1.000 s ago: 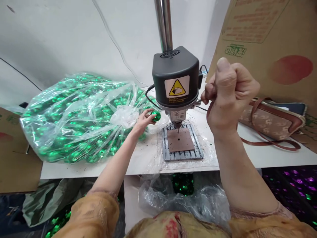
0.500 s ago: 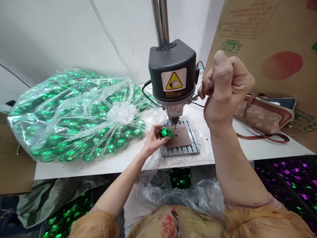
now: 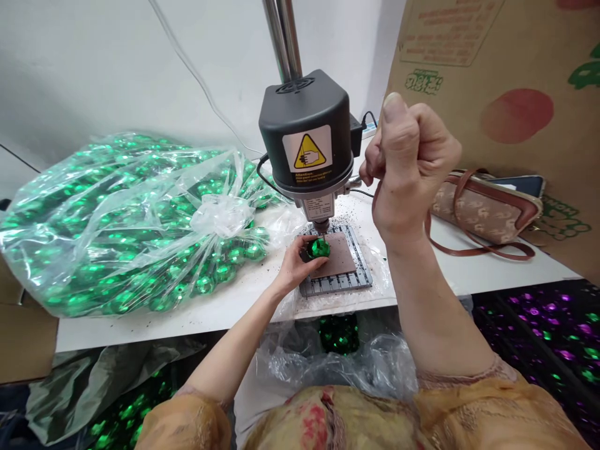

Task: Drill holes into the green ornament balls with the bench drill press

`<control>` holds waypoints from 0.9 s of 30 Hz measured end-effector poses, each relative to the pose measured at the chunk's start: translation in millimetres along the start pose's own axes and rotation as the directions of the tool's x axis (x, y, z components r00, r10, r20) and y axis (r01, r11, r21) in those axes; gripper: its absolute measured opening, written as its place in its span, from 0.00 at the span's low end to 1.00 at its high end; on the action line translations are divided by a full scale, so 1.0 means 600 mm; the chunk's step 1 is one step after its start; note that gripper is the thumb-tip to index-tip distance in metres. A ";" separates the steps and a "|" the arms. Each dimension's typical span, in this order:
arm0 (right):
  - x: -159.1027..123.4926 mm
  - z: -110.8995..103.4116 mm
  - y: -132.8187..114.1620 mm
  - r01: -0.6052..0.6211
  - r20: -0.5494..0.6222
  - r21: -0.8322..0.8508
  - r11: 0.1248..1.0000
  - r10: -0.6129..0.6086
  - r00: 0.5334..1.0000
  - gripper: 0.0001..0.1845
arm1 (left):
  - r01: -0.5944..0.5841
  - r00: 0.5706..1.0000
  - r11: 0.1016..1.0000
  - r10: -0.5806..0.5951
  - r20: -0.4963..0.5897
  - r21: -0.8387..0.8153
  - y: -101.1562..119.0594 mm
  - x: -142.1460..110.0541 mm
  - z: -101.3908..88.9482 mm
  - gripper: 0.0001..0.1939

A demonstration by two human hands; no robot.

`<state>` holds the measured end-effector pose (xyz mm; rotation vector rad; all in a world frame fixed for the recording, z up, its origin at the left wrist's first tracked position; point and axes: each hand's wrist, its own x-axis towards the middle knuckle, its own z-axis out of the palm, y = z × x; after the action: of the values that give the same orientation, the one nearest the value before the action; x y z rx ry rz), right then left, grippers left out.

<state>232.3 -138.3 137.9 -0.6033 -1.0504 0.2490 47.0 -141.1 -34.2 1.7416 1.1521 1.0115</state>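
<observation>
Between the thumb and fingers of my left hand (image 3: 297,262) is a shiny green faceted ball (image 3: 320,248). It sits on a brown square board (image 3: 344,256) over the slotted metal base (image 3: 363,275), right under the bit of a black bench drill press (image 3: 304,131). Whether the bit touches the ball I cannot tell for sure. My right hand (image 3: 412,162) is raised beside the drill head, its fingers curled into a fist. A short metal lever (image 3: 355,183) runs from the head to that hand; the gripped part is hidden by the fingers.
A large clear plastic bag (image 3: 225,214) of green balls lies on the white table (image 3: 187,312) at left. A patterned handbag (image 3: 487,209) and a tall cardboard box (image 3: 464,94) stand at right. Dark debris surrounds the drill base. Below the edge are plastic sheeting (image 3: 384,362) and more balls.
The green ball has moved in from beside the bit to under it, held by my left hand. My right hand stays curled at the lever. The view has shifted slightly.
</observation>
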 end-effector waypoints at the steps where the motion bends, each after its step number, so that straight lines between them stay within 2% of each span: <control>1: 0.000 0.001 0.000 -0.005 -0.002 -0.012 1.000 0.005 1.000 0.31 | -0.004 1.000 1.000 0.004 0.001 -0.013 0.002 0.001 0.004 0.27; 7: 0.000 0.002 -0.008 0.006 -0.006 0.042 0.999 -0.005 1.000 0.32 | -0.001 0.999 0.992 -0.005 -0.049 -0.123 0.004 -0.007 0.035 0.30; 10: 0.001 0.002 -0.007 0.017 -0.007 0.017 1.000 -0.017 1.000 0.32 | 0.014 0.998 0.989 -0.021 -0.052 -0.147 -0.001 -0.012 0.043 0.31; 18: -0.010 -0.001 0.003 0.034 -0.046 -0.008 0.999 -0.035 0.998 0.31 | 0.022 1.000 0.983 -0.021 0.008 -0.180 -0.015 -0.008 0.035 0.34; 22: -0.031 -0.004 0.009 0.101 -0.142 0.079 0.992 -0.089 0.986 0.30 | 0.028 1.000 0.984 -0.029 0.001 -0.175 -0.019 -0.008 0.036 0.34; 27: -0.055 -0.014 0.012 0.163 -0.141 0.130 0.978 -0.144 0.979 0.32 | 0.028 1.000 0.979 -0.028 0.002 -0.204 -0.023 -0.009 0.038 0.33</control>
<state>224.6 -150.5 106.3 -0.4033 -0.9389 0.1441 62.5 -146.7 -56.2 1.5587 1.0316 1.0744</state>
